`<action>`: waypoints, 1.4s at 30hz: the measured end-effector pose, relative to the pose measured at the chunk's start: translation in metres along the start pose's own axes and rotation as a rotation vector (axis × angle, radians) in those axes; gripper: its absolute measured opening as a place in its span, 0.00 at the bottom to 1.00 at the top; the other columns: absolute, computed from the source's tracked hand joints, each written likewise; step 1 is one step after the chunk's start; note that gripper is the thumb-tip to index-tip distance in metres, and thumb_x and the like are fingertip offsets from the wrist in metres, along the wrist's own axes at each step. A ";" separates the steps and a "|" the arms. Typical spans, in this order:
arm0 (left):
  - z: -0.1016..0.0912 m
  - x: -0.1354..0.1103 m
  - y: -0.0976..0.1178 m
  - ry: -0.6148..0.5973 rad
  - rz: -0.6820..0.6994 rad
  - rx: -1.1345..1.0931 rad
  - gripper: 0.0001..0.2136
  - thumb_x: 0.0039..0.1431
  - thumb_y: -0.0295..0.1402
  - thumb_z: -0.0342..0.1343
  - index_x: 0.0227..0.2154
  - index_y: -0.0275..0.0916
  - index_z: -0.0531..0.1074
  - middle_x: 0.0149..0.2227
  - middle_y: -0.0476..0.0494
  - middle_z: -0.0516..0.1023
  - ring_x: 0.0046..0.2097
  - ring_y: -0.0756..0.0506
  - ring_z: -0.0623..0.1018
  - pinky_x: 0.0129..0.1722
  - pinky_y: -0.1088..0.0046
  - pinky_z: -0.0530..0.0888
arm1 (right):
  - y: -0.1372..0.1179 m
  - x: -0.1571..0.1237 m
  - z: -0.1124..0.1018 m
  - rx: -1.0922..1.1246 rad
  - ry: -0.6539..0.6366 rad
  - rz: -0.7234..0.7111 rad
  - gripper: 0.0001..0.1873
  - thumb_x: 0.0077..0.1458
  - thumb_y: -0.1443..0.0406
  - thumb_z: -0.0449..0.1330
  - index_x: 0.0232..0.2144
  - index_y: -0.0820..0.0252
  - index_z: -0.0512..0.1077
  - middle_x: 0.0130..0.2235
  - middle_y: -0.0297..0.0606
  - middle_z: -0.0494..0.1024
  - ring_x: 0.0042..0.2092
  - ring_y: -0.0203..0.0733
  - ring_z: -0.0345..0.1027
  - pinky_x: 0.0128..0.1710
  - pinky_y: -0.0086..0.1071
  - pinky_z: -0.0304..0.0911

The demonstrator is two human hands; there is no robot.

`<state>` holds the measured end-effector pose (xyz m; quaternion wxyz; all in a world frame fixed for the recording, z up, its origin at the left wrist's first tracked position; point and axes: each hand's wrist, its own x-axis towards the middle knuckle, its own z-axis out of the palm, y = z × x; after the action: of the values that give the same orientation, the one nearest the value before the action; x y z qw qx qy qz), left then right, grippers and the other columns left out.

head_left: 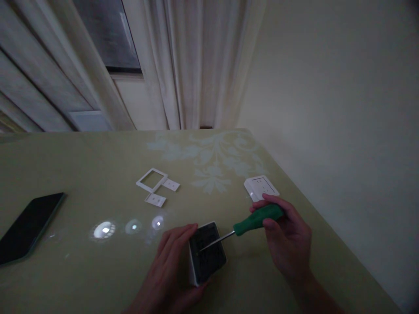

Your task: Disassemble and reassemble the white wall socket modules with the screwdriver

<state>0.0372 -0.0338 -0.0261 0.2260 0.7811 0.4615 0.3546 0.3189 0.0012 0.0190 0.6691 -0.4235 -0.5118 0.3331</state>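
My left hand grips a square wall-switch module from its left side, holding it tilted on the table with its dark back facing up. My right hand is closed around the green handle of a screwdriver. The metal shaft runs down to the left and its tip rests on the dark back of the module. Just beyond my right hand lies a white socket plate.
A white square frame and two small white rocker covers lie near the middle of the yellow-green table. A dark phone lies at the left. The wall runs close along the table's right edge; curtains hang behind.
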 end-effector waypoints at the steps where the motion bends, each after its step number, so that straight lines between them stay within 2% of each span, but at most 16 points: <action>1: 0.000 0.000 0.000 0.008 -0.002 0.009 0.44 0.50 0.29 0.71 0.70 0.52 0.59 0.66 0.38 0.76 0.64 0.29 0.76 0.61 0.46 0.78 | 0.000 -0.001 -0.001 -0.001 0.002 -0.002 0.20 0.61 0.59 0.74 0.55 0.50 0.80 0.42 0.40 0.86 0.41 0.47 0.84 0.39 0.37 0.83; 14: -0.003 -0.001 0.007 0.020 -0.018 0.030 0.46 0.51 0.27 0.69 0.71 0.51 0.56 0.68 0.40 0.75 0.65 0.31 0.74 0.62 0.48 0.77 | 0.000 -0.002 -0.003 0.029 0.036 0.026 0.20 0.62 0.57 0.73 0.55 0.50 0.80 0.42 0.39 0.85 0.42 0.46 0.83 0.41 0.36 0.82; 23: -0.003 -0.004 0.005 0.003 0.005 0.054 0.50 0.48 0.25 0.70 0.73 0.50 0.54 0.69 0.39 0.73 0.66 0.30 0.73 0.63 0.47 0.76 | 0.000 -0.003 -0.003 0.013 0.035 0.023 0.20 0.62 0.57 0.73 0.55 0.51 0.80 0.42 0.39 0.85 0.41 0.46 0.83 0.40 0.36 0.82; 27: -0.004 -0.005 0.006 -0.008 0.000 0.035 0.52 0.45 0.21 0.69 0.73 0.50 0.54 0.70 0.38 0.72 0.66 0.29 0.72 0.63 0.45 0.75 | -0.004 -0.002 -0.001 0.023 0.058 0.024 0.20 0.60 0.56 0.74 0.53 0.51 0.81 0.41 0.38 0.86 0.40 0.44 0.83 0.38 0.34 0.83; 31: -0.005 -0.004 0.008 -0.008 0.001 0.026 0.51 0.42 0.18 0.67 0.71 0.46 0.57 0.70 0.37 0.72 0.66 0.30 0.72 0.64 0.48 0.75 | -0.006 0.001 0.001 0.057 0.072 0.022 0.19 0.59 0.56 0.75 0.52 0.52 0.82 0.40 0.37 0.86 0.39 0.42 0.83 0.38 0.31 0.82; 35: -0.007 -0.003 0.010 0.006 0.028 0.058 0.49 0.44 0.20 0.68 0.71 0.44 0.58 0.69 0.36 0.74 0.66 0.32 0.73 0.64 0.52 0.76 | -0.004 0.001 0.002 0.048 0.062 0.027 0.20 0.60 0.57 0.75 0.52 0.52 0.82 0.41 0.37 0.86 0.40 0.42 0.83 0.39 0.31 0.82; 39: -0.008 -0.003 0.012 0.002 0.035 0.056 0.48 0.47 0.20 0.68 0.71 0.43 0.57 0.70 0.36 0.73 0.67 0.33 0.72 0.65 0.53 0.74 | -0.004 -0.001 0.001 0.038 0.057 0.004 0.20 0.60 0.57 0.75 0.53 0.53 0.81 0.41 0.38 0.86 0.40 0.42 0.83 0.39 0.32 0.82; 42: -0.009 -0.005 0.012 -0.014 0.036 0.070 0.48 0.47 0.19 0.67 0.72 0.43 0.56 0.71 0.35 0.71 0.66 0.32 0.72 0.65 0.52 0.74 | -0.006 -0.002 -0.001 0.032 0.058 -0.074 0.20 0.59 0.58 0.76 0.52 0.52 0.81 0.41 0.37 0.85 0.40 0.42 0.82 0.38 0.34 0.82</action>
<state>0.0358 -0.0442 -0.0139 0.1955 0.7990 0.4581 0.3369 0.3198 -0.0035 0.0229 0.7022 -0.4030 -0.5021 0.3039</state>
